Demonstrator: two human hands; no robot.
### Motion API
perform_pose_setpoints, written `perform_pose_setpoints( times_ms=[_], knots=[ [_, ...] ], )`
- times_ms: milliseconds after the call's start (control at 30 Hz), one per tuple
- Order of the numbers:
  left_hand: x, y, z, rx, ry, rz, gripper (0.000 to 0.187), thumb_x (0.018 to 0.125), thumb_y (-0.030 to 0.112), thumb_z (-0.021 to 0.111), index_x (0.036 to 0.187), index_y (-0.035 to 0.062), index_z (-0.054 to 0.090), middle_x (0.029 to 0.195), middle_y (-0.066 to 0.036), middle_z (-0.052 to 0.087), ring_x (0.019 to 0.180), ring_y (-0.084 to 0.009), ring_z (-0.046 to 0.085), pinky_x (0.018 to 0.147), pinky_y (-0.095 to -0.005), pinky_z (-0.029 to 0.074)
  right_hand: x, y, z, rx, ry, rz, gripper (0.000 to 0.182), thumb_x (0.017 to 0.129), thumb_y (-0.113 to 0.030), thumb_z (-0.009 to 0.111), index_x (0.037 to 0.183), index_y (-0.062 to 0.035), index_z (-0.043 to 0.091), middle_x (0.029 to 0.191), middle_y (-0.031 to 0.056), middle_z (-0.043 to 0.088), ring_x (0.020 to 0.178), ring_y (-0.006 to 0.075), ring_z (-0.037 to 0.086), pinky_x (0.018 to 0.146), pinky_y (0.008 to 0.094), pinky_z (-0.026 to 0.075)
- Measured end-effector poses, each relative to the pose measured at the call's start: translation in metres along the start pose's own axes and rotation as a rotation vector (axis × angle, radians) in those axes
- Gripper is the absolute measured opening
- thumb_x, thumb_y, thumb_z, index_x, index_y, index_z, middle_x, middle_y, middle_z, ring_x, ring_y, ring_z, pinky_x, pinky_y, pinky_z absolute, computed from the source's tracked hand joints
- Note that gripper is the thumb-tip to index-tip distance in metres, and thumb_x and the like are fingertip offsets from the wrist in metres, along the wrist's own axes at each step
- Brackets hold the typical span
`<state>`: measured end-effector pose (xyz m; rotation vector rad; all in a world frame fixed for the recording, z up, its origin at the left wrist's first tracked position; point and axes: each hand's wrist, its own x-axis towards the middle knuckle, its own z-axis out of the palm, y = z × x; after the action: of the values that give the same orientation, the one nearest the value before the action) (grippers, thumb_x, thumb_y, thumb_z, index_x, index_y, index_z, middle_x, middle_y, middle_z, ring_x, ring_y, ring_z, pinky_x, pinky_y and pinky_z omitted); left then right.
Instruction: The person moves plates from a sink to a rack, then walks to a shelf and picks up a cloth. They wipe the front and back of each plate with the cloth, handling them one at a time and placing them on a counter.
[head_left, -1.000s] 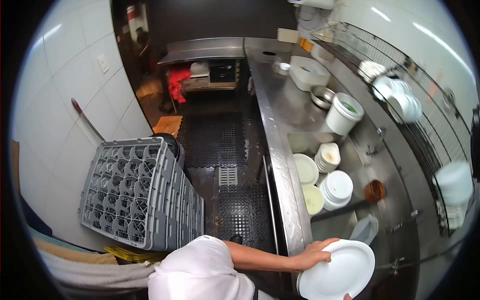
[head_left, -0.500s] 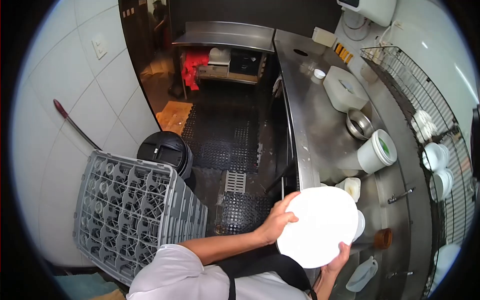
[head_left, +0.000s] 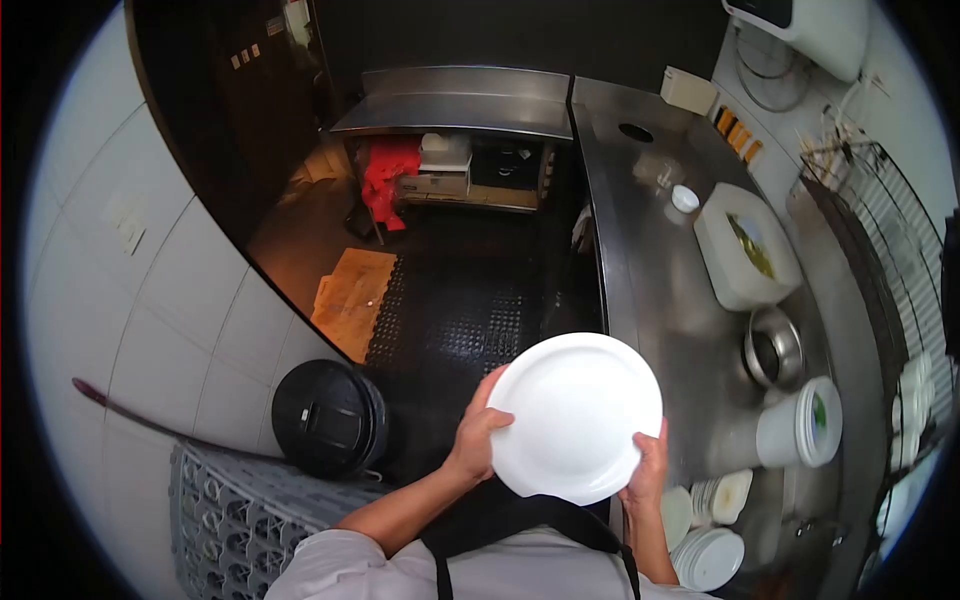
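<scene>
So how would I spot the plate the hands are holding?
Start at the long steel counter. In front of it, both hands, left hand and right hand, grip a big white plate by its edges. Other plates sit stacked low; this one is raised.

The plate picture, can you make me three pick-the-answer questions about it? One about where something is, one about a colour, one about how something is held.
1. Where is the black bin?
A. on the steel counter
B. on the floor by the tiled wall
C. inside the sink

2. What colour is the plate?
A. white
B. blue
C. red

3. How is the plate held?
A. by one hand only
B. by both hands at its rim
C. it lies on the counter, untouched

Answers: 1 B, the bin stands on the dark floor beside the grey rack. 2 A, it is plain white all over. 3 B, the left hand and the right hand grip opposite edges.
</scene>
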<state>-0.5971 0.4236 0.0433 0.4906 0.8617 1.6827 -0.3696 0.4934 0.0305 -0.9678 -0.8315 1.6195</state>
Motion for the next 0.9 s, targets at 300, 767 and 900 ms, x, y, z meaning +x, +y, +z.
perform_pose_setpoints(
  times_ms=[300, 767, 900],
  knots=[
    [0.227, 0.071, -0.117, -0.044, 0.175, 0.059, 0.077, 0.079, 0.016, 0.050, 0.151, -0.0004, 0.032, 0.143, -0.022, 0.046, 0.134, -0.0342, 0.045, 0.115, -0.0439, 0.037, 0.245, 0.069, 0.162, -0.140, -0.148, 0.033, 0.062, 0.082, -0.020, 0.055, 0.139, -0.0001, 0.045, 0.127, 0.0209, 0.056, 0.117, 0.0314, 0.058, 0.099, 0.0417, 0.051],
    [0.597, 0.254, -0.231, 0.007, 0.191, 0.060, 0.073, 0.080, 0.014, 0.048, 0.150, 0.0036, 0.033, 0.141, -0.018, 0.048, 0.133, -0.0315, 0.048, 0.116, -0.0433, 0.036, 0.581, 0.106, 0.420, -0.173, -0.183, 0.083, 0.063, 0.085, -0.023, 0.055, 0.144, -0.0037, 0.042, 0.130, 0.0182, 0.057, 0.118, 0.0320, 0.060, 0.098, 0.0437, 0.053],
    [0.695, 0.279, -0.268, -0.017, 0.250, 0.126, 0.072, 0.080, 0.015, 0.048, 0.150, 0.0033, 0.034, 0.141, -0.019, 0.048, 0.133, -0.0315, 0.048, 0.115, -0.0438, 0.038, 0.697, 0.143, 0.474, -0.138, -0.279, 0.128, 0.061, 0.086, -0.022, 0.055, 0.143, -0.0039, 0.043, 0.129, 0.0175, 0.057, 0.118, 0.0315, 0.060, 0.099, 0.0439, 0.053]
  ],
)
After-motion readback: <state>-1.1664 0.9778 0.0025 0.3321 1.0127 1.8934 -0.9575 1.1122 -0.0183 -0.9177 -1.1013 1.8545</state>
